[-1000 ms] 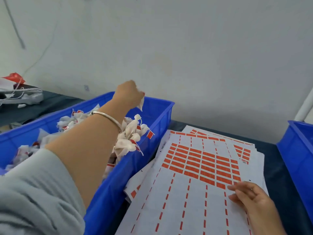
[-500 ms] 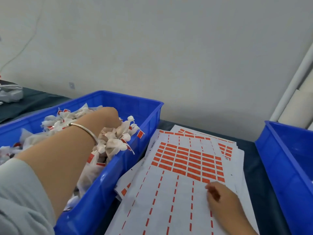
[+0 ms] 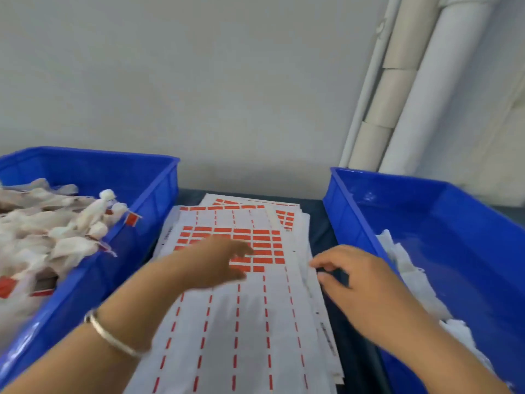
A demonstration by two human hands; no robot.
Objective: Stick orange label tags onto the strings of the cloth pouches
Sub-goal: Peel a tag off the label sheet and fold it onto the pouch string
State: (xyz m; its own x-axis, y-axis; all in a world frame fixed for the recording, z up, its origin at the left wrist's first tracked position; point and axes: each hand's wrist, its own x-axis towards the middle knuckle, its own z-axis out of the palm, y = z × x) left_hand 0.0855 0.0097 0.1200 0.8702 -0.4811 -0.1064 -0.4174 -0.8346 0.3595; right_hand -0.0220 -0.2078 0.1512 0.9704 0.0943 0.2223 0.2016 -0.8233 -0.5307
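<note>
While over label sheets [image 3: 250, 322] between two bins: left hand [image 3: 218, 263] blurred, fingers loose, empty; right hand [image 3: 358, 277] curled at stack's right edge, grip unclear. Tagged pouches [image 3: 56, 234] in left bin [image 3: 136, 177].

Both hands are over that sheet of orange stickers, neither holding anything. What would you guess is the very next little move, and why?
Probably the left hand peels one orange label off the label sheet. Its fingers hover over the remaining block of labels, it looks empty though blurred, and the right hand rests at the sheet's right edge, placed to steady it.
</note>
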